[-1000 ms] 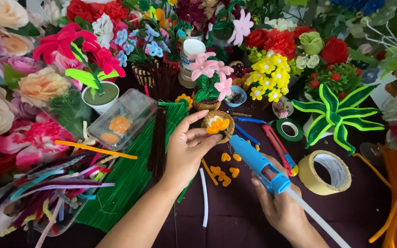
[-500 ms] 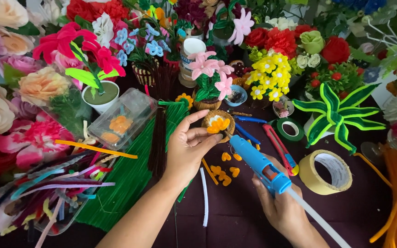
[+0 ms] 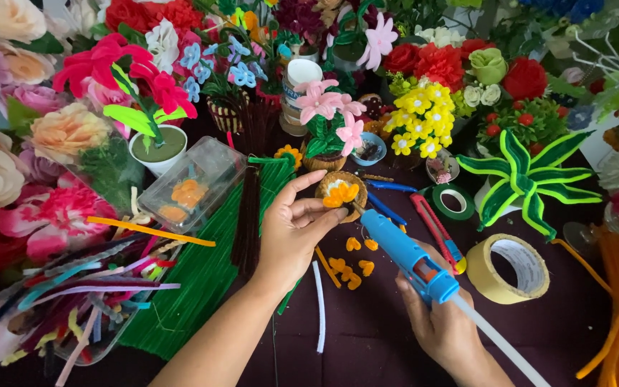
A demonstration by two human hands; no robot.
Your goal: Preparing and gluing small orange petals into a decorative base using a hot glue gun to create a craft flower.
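a worktable (image 3: 367,337) draped in dark maroon cloth, crowded with craft supplies. a sheet of green pipe cleaners (image 3: 195,287) lies at left beside a bundle of dark brown ones (image 3: 246,222), with a clear plastic box (image 3: 193,185) of orange pieces just above. small orange petals (image 3: 352,261) sit scattered near the centre, next to a white stem (image 3: 319,304). at right, a roll of beige tape (image 3: 514,266) rests near a green tape roll (image 3: 454,201) and a red utility knife (image 3: 435,229). potted artificial flowers (image 3: 324,115) ring the far edge.
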